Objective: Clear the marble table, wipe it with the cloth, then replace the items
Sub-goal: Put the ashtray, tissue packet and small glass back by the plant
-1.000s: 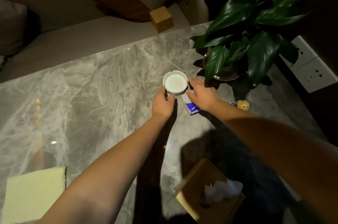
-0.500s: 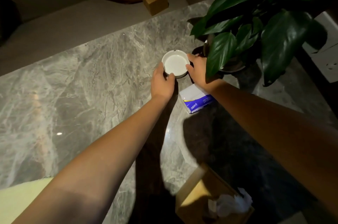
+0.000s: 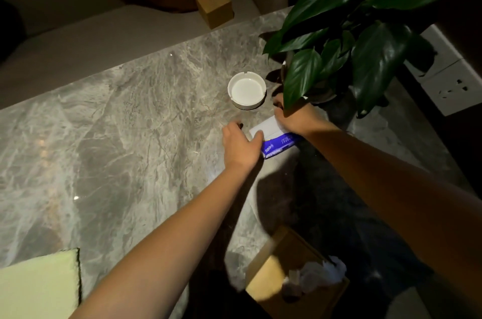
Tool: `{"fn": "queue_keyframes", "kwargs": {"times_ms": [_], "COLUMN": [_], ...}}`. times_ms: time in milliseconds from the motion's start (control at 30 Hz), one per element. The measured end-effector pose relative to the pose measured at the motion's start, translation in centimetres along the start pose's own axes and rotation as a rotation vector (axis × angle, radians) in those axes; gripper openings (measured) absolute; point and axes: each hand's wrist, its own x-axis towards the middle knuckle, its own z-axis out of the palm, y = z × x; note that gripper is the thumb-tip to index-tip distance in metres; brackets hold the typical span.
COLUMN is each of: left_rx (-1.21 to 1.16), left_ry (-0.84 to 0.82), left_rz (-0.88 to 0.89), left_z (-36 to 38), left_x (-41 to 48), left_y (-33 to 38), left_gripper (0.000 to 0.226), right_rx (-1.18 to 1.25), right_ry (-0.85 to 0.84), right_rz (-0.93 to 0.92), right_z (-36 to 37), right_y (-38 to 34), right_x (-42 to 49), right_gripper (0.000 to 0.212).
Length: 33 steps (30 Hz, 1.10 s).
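Both hands have left the white ashtray [image 3: 246, 90], which now sits alone on the marble desk [image 3: 117, 123]; left hand [image 3: 241, 145] and right hand [image 3: 294, 120], grip loosely spread, touch the blue-and-white tissue pack [image 3: 276, 140] just below it

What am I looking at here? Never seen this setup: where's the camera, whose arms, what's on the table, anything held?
No robot: a person's bare arms, filmed by one wide-angle camera worn on their head, looking down. The left hand and right hand both rest on a blue-and-white tissue pack lying on the marble table; it is touched, not lifted. Just beyond sits a white ashtray, free of both hands. A potted plant stands at right, a wooden tissue box is near the bottom, and a pale cloth lies at bottom left.
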Motion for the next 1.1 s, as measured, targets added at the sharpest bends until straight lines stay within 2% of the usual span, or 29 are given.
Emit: {"fn": "queue_keyframes", "kwargs": {"times_ms": [133,200,300,400,500,667,800,900,933,1000,1100], "left_rx": [-0.109,-0.170,-0.273,-0.360,-0.448,-0.432,-0.445,-0.406,-0.369,-0.272,-0.100], "left_ry": [-0.114,-0.115,-0.111,-0.085,-0.044,-0.021,-0.038,-0.044,-0.052,-0.062,-0.054], "left_rz": [-0.129,-0.191,-0.256,-0.308,-0.268,-0.181,-0.170,-0.136,-0.125,-0.077,0.101], "left_z": [1.2,1.4,0.9,0.5,-0.3,-0.2,0.1,0.0,0.1,0.1,0.1], "left_x": [-2.6,-2.8,-2.4,-1.1,-0.6,0.9,1.4,1.2,1.3,0.9,-0.3], "left_y": [-0.6,-0.5,0.3,0.3,1.7,3.1,3.5,3.3,3.1,3.2,4.0], "left_gripper": [0.051,0.050,0.051,0.045,0.013,0.019,0.027,0.012,0.013,0.031,0.032], "right_rx": [0.005,0.036,0.042,0.083,0.076,0.138,0.152,0.115,0.099,0.063,-0.025], "right_ry": [-0.016,-0.069,-0.063,-0.076,-0.139,-0.137,-0.135,-0.131,-0.128,-0.112,-0.032], "right_rz": [-0.008,0.014,0.065,0.058,0.042,0.086,0.081,0.065,0.056,0.032,-0.012], "right_z": [0.6,1.2,1.8,2.2,2.4,2.5,2.6,2.5,2.3,1.8,0.1], "right_y": [0.8,1.0,1.8,2.6,2.9,2.6,2.4,2.4,2.4,2.5,2.6], "right_x": [-1.7,-2.4,-3.5,-4.6,-5.0,-4.9,-4.4,-4.3,-4.5,-4.8,-5.3], "right_gripper": [0.029,0.034,0.039,0.035,0.030,0.031,0.024,0.022,0.026,0.035,0.041]}}
